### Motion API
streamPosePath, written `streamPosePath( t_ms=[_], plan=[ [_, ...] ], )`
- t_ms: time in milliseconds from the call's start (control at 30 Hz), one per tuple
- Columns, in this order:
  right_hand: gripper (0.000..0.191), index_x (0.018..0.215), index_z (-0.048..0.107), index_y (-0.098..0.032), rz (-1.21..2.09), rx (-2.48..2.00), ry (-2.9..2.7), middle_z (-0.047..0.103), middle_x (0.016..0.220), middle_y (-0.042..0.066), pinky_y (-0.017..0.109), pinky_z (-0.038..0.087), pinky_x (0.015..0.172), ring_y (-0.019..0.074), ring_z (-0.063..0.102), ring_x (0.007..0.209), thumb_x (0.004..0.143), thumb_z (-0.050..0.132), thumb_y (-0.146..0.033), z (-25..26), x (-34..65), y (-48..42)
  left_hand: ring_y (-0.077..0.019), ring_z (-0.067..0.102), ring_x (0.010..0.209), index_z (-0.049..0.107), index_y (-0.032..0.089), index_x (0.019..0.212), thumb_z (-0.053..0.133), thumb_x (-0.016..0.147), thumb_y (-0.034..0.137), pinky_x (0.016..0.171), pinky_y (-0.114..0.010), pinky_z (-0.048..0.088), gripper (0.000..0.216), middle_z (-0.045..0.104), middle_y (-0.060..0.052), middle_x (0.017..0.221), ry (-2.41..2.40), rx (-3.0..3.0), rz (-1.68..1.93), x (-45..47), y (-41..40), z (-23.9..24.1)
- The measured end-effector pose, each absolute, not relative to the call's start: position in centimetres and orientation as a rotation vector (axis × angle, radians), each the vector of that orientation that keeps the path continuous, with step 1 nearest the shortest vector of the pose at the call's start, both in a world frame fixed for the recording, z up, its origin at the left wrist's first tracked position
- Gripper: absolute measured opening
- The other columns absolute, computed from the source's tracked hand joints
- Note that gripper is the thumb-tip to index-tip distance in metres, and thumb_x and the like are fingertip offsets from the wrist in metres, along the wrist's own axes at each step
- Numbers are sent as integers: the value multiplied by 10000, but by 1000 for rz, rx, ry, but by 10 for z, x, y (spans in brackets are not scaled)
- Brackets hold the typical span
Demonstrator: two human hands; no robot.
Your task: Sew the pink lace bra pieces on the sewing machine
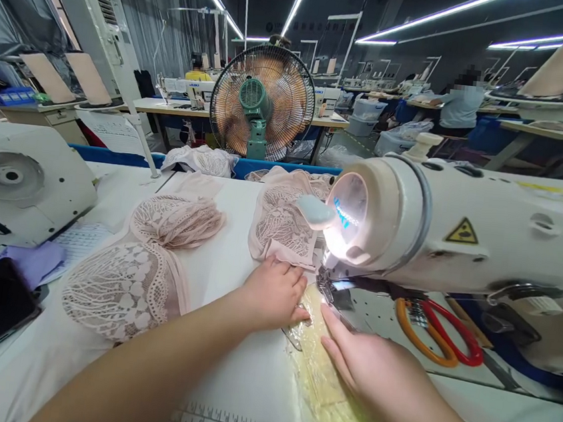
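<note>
Forearms (166, 353) are angled inward: the left hand (275, 295), fingers bent, is laid on the lace piece (281, 214) beside the machine (481, 225); the right hand (371, 361), fingers straightened, on yellow film (329, 397); grip cannot be told.

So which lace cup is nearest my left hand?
The lace cup beside the sewing machine: your left hand rests on its near edge, while two other cups lie farther left.

From my end I make out openwork lace cloth on the pinkish garment (284, 214), glossy, crinkled, plastic-looking film on the yellow sheet (318, 369), smooth, painted-looking casing on the sewing machine (483, 205), and smooth, plastic-looking handles on the scissors (469, 343).
</note>
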State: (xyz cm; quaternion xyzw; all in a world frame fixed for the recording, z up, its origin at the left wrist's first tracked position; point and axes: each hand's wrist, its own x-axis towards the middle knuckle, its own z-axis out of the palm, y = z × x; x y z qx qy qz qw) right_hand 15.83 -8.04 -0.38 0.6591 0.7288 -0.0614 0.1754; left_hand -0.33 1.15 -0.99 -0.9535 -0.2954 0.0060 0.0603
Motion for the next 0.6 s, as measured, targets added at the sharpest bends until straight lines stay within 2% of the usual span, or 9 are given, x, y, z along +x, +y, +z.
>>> streamPosePath(
  t_ms=[267, 367, 467, 533, 600],
  plan=[
    [513, 1428, 339, -134, -155, 1893, 2108, 696, 683, 80, 308, 179, 413, 259, 645, 590, 947, 261, -294, -5, 154, -82, -319, 390, 1263, 438, 114, 1346, 419, 895, 548, 1082, -558, 229, 627, 438, -124, 1411, -993, -2956, 56, -5, 11, -2],
    [494, 1411, 377, -164, -81, 2003, 2149, 703, 789, 80, 321, 306, 438, 265, 656, 674, 945, 265, -286, -11, 153, -94, -334, 362, 1284, 435, 137, 1353, 407, 899, 545, 1082, -573, 207, 611, 416, -123, 1427, -1039, -2957, 67, -8, 8, -1],
    [493, 1384, 421, -149, -85, 2187, 2283, 689, 972, 99, 351, 467, 618, 266, 643, 869, 938, 259, -284, -25, 157, -110, -364, 312, 1310, 399, 175, 1383, 382, 902, 548, 1081, -556, 213, 609, 357, -104, 1467, -1146, -2944, 104, -10, 5, 2],
    [506, 1358, 451, -105, -168, 2287, 2397, 665, 1065, 125, 365, 485, 752, 270, 609, 978, 933, 244, -287, -32, 160, -119, -374, 292, 1319, 359, 216, 1405, 364, 896, 563, 1070, -536, 245, 616, 328, -82, 1484, -1272, -2906, 141, -13, 5, 7],
    [515, 1332, 476, -79, -234, 2333, 2482, 654, 1095, 141, 376, 471, 822, 276, 587, 1020, 930, 237, -295, -35, 163, -124, -375, 306, 1311, 338, 221, 1414, 343, 899, 556, 1049, -527, 281, 614, 334, -88, 1479, -1387, -2837, 174, -18, 4, 14]
  ],
)
